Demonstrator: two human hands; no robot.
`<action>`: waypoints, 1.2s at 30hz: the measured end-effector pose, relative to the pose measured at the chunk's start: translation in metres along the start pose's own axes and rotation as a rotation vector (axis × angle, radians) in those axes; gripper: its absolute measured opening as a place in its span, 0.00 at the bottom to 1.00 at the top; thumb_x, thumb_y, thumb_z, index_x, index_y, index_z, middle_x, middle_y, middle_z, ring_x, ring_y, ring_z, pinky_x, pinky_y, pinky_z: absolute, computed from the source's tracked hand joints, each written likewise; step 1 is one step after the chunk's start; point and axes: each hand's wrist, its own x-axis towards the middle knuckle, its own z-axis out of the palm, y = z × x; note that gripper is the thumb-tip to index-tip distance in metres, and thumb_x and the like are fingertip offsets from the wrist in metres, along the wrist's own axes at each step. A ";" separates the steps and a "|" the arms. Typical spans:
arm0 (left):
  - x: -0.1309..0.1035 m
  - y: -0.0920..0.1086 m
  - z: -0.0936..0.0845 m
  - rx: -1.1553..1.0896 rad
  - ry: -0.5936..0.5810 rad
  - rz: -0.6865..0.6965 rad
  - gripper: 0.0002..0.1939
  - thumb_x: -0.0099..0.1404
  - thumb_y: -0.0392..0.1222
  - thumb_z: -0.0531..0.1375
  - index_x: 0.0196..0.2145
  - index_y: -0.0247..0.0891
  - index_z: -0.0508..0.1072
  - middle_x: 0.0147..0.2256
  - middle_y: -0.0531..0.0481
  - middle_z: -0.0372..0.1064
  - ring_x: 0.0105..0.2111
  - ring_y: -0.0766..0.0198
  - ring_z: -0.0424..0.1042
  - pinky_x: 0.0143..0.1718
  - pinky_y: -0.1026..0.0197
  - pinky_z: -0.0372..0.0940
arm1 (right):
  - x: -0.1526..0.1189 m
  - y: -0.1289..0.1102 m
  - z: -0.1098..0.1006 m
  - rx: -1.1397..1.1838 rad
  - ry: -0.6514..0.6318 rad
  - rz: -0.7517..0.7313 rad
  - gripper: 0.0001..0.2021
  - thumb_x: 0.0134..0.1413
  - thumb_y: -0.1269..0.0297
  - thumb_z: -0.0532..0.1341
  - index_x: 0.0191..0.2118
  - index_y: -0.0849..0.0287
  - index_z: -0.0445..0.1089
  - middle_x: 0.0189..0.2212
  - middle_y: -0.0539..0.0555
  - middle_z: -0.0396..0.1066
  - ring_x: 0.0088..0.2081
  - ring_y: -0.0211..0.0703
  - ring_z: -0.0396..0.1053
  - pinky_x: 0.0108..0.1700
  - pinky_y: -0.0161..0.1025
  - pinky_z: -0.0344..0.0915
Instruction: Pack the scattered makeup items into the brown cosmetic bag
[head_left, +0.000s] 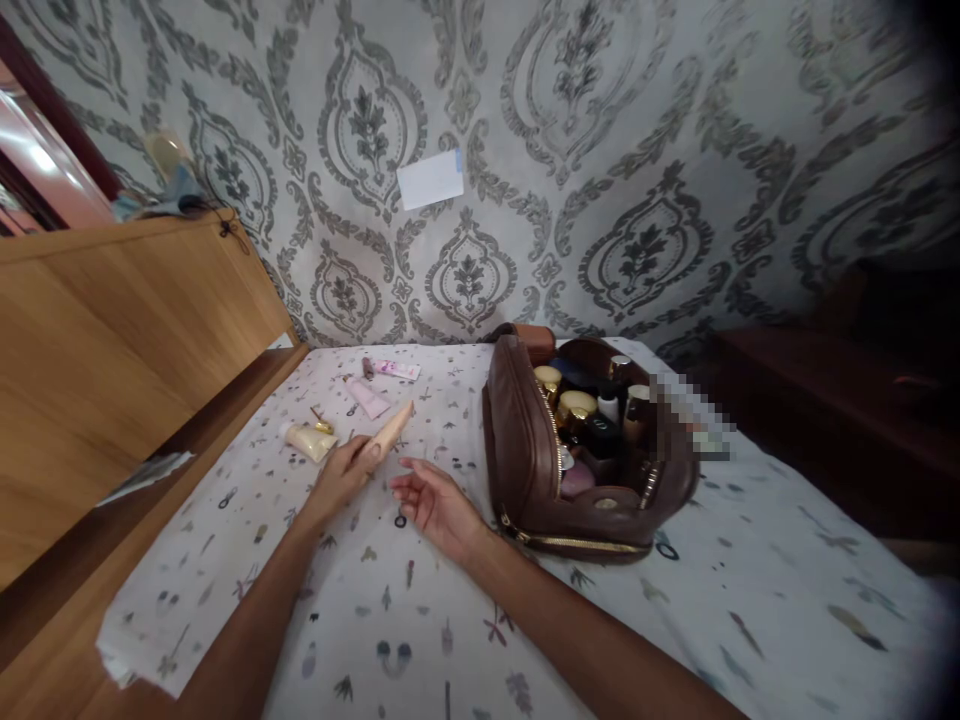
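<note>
My left hand (346,474) is closed around a beige squeeze tube (393,428), which points up and away to the right over the cloth. Just right of it, my right hand (441,508) is open with the palm turned toward the tube and nothing in it. Beyond my left hand lie a cream-coloured tube (307,441), a small gold item (322,425), a pale pink tube (367,398) and a pink-and-white tube (396,369). To the right of my hands stands an open brown leather toiletry bag (517,450), packed with gold-capped jars (577,407) and bottles.
A white printed cloth (420,620) covers the surface. Along the left runs a wooden panel (135,350) with a ledge. The patterned wall (465,270) stands behind, with a white card (431,180) on it. Dark red furniture (795,430) is at the right.
</note>
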 end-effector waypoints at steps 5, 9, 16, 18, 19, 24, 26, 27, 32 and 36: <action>0.001 0.001 0.017 -0.371 -0.049 -0.186 0.31 0.58 0.71 0.57 0.31 0.35 0.70 0.25 0.51 0.68 0.21 0.65 0.65 0.20 0.64 0.59 | -0.001 0.002 -0.001 -0.021 -0.044 -0.044 0.19 0.47 0.64 0.72 0.45 0.60 0.69 0.28 0.54 0.79 0.28 0.39 0.75 0.28 0.31 0.65; -0.004 0.009 0.024 -0.612 -0.125 -0.258 0.29 0.53 0.66 0.65 0.31 0.34 0.70 0.23 0.52 0.68 0.18 0.68 0.63 0.16 0.66 0.57 | -0.002 0.002 -0.001 -0.019 -0.073 -0.052 0.21 0.44 0.64 0.74 0.45 0.61 0.70 0.27 0.54 0.78 0.27 0.36 0.74 0.27 0.29 0.64; -0.007 0.010 0.025 -0.653 -0.148 -0.236 0.27 0.53 0.62 0.68 0.35 0.35 0.71 0.24 0.54 0.68 0.19 0.69 0.64 0.16 0.67 0.59 | 0.001 0.005 -0.002 0.000 -0.088 -0.068 0.22 0.44 0.63 0.74 0.45 0.63 0.70 0.25 0.53 0.78 0.24 0.35 0.74 0.27 0.29 0.65; -0.007 0.006 0.026 -0.665 -0.135 -0.229 0.26 0.54 0.61 0.68 0.37 0.34 0.72 0.25 0.54 0.69 0.20 0.68 0.65 0.18 0.66 0.60 | 0.001 0.005 -0.002 0.003 -0.090 -0.073 0.22 0.44 0.63 0.74 0.44 0.62 0.70 0.25 0.53 0.78 0.24 0.35 0.74 0.26 0.29 0.65; -0.007 0.004 0.026 -0.669 -0.131 -0.225 0.25 0.55 0.60 0.68 0.37 0.34 0.72 0.25 0.54 0.69 0.21 0.68 0.65 0.19 0.66 0.61 | 0.002 0.004 -0.002 0.004 -0.092 -0.073 0.22 0.44 0.63 0.74 0.44 0.62 0.70 0.25 0.53 0.78 0.24 0.36 0.74 0.26 0.29 0.65; -0.004 0.002 0.028 -0.682 -0.125 -0.221 0.20 0.56 0.55 0.68 0.35 0.35 0.73 0.26 0.53 0.70 0.24 0.67 0.66 0.23 0.65 0.63 | 0.002 0.002 -0.001 0.014 -0.096 -0.071 0.23 0.43 0.63 0.75 0.44 0.62 0.70 0.25 0.53 0.78 0.23 0.35 0.73 0.25 0.28 0.63; -0.003 0.002 0.029 -0.696 -0.115 -0.225 0.19 0.56 0.53 0.68 0.36 0.36 0.73 0.26 0.53 0.71 0.25 0.66 0.67 0.26 0.64 0.64 | 0.002 0.002 -0.001 0.009 -0.095 -0.073 0.21 0.44 0.64 0.74 0.44 0.62 0.70 0.24 0.52 0.78 0.23 0.35 0.73 0.25 0.28 0.64; -0.002 0.002 0.029 -0.698 -0.106 -0.226 0.18 0.56 0.52 0.67 0.37 0.36 0.73 0.26 0.53 0.71 0.26 0.65 0.68 0.27 0.64 0.64 | 0.002 0.002 -0.002 0.007 -0.095 -0.073 0.21 0.45 0.64 0.73 0.45 0.62 0.70 0.25 0.52 0.77 0.23 0.34 0.73 0.25 0.28 0.64; -0.002 -0.001 0.029 -0.705 -0.080 -0.226 0.15 0.57 0.50 0.65 0.37 0.36 0.74 0.28 0.51 0.72 0.28 0.63 0.69 0.30 0.63 0.65 | 0.002 0.002 -0.003 0.021 -0.092 -0.067 0.20 0.47 0.67 0.72 0.46 0.62 0.70 0.26 0.52 0.78 0.25 0.36 0.74 0.26 0.29 0.65; -0.003 -0.001 0.029 -0.745 -0.111 -0.225 0.16 0.57 0.50 0.66 0.38 0.35 0.75 0.29 0.50 0.73 0.29 0.63 0.69 0.32 0.62 0.65 | 0.002 0.002 -0.003 0.025 -0.081 -0.070 0.20 0.47 0.68 0.72 0.46 0.62 0.70 0.27 0.53 0.78 0.25 0.36 0.74 0.27 0.29 0.66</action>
